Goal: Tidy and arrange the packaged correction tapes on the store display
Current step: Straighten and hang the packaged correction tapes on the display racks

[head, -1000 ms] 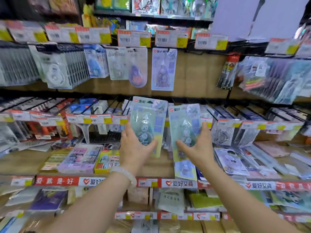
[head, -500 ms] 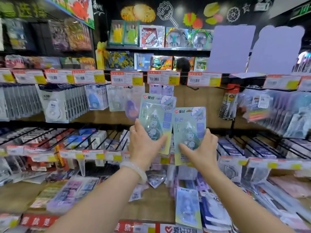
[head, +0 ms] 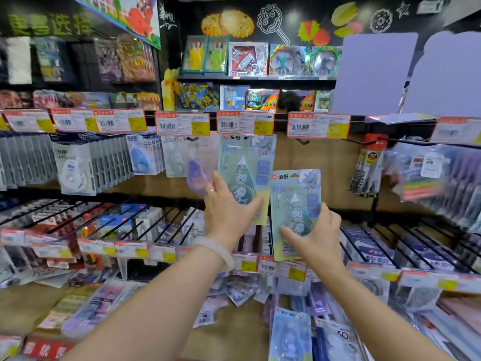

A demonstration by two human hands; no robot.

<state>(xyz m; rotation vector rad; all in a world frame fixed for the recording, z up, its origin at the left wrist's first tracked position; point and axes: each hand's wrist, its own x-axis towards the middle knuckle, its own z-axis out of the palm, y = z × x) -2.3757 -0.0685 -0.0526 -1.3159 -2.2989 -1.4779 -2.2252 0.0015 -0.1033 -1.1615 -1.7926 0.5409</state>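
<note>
Packs (head: 246,168) (head: 295,204) upright, gripped in left hand (head: 229,212), right hand (head: 316,235).

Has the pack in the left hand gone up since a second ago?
Yes. The left hand has raised its correction tape pack from the lower peg row up to just under the upper price tags.
</note>
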